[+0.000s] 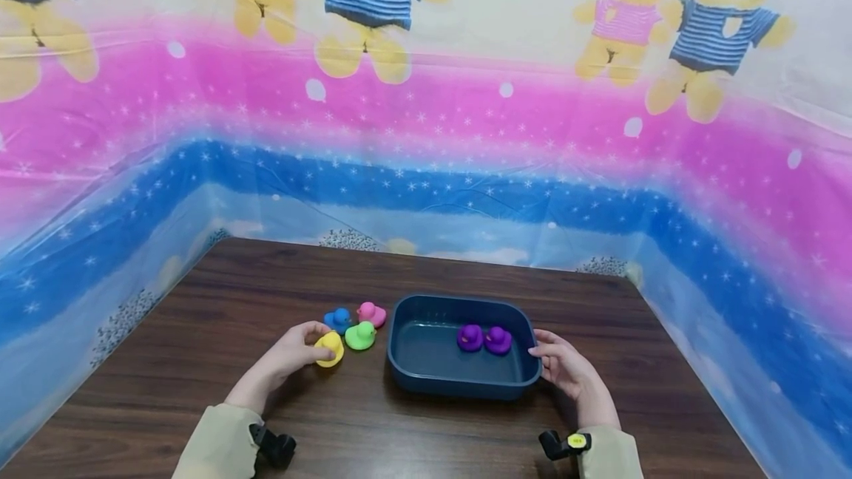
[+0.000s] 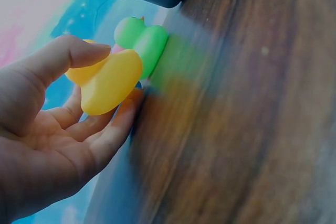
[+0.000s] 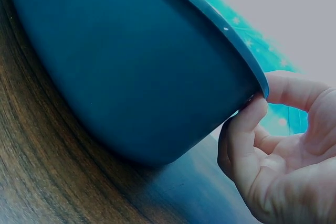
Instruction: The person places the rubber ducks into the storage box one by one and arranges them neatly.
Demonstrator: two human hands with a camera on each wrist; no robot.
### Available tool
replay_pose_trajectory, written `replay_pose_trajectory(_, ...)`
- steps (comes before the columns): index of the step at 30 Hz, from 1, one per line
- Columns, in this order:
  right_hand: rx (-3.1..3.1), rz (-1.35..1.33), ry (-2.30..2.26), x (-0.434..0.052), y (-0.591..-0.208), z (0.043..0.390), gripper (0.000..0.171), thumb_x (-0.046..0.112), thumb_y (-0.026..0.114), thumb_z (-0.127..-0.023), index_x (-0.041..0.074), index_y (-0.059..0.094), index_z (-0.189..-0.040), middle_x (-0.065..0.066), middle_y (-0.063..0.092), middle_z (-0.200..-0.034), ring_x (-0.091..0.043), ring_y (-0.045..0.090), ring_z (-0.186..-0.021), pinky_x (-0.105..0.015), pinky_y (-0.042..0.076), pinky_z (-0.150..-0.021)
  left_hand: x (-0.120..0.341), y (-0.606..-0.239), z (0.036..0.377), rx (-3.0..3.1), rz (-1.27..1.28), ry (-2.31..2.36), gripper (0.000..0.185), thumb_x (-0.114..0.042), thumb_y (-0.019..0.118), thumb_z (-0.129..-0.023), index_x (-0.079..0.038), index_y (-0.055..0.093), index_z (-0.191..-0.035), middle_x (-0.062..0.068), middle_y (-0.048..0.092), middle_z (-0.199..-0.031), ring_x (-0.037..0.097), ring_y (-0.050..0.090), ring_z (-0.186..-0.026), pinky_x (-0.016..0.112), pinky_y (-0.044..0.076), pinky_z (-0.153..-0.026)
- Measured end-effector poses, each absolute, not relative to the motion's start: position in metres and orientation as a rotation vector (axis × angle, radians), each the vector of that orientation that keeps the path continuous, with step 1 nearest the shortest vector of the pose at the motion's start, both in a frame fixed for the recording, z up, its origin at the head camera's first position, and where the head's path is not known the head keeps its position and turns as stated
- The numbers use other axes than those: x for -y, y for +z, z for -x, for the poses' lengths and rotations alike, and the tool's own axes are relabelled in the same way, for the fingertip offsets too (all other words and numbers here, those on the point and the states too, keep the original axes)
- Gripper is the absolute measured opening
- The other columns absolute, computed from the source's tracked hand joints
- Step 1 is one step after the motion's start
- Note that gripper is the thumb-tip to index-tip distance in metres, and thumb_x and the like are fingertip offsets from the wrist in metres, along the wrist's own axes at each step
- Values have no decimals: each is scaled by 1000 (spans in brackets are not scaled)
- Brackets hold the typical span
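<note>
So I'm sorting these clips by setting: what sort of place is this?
Probably a staged play corner, not a real bathroom: a wooden table walled in by teddy-bear plastic sheeting, with rubber ducks beside a blue tub.

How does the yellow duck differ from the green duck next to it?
The yellow duck is pinched by the left hand; the green duck stands free on the table. Yellow lies nearer the person, green nearer the blue tub. Both are small toy ducks outside the tub.
</note>
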State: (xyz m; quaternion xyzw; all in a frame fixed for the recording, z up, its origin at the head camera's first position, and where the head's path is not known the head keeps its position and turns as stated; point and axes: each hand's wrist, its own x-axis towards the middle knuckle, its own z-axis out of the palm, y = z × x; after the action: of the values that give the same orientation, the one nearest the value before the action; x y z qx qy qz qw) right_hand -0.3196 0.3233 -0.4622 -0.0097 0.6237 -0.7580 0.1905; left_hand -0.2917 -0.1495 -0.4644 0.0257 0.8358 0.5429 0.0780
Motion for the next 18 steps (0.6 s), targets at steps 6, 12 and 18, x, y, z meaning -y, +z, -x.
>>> replay_pose_trajectory(6,-1735,32,-2149,-324,-462,320,33,-1,50,-94,9,41,-125,5,70,-90,-5,69,-78,-22,55,-75,151,-465,291,-2400,-41,1711,48,-6,70,-83,9,49,-123,22,56,-118,19,56,-91,32,55,-82)
replay_pose_trajectory(12,-1724,46,-2146,-325,-463,320,36,0,50,-95,9,39,-128,5,70,-91,-5,69,-78,-22,55,-75,152,-463,289,-2356,-26,1739,50,-6,68,-84,11,47,-126,23,55,-122,18,58,-92,34,56,-85)
replay_pose_trajectory(18,-1728,30,-2149,-326,-463,320,38,1,51,-95,8,38,-130,5,70,-91,-5,69,-77,-22,56,-75,149,-456,292,-2353,-21,1765,52,-9,69,-86,11,46,-128,22,56,-121,17,58,-94,31,56,-84)
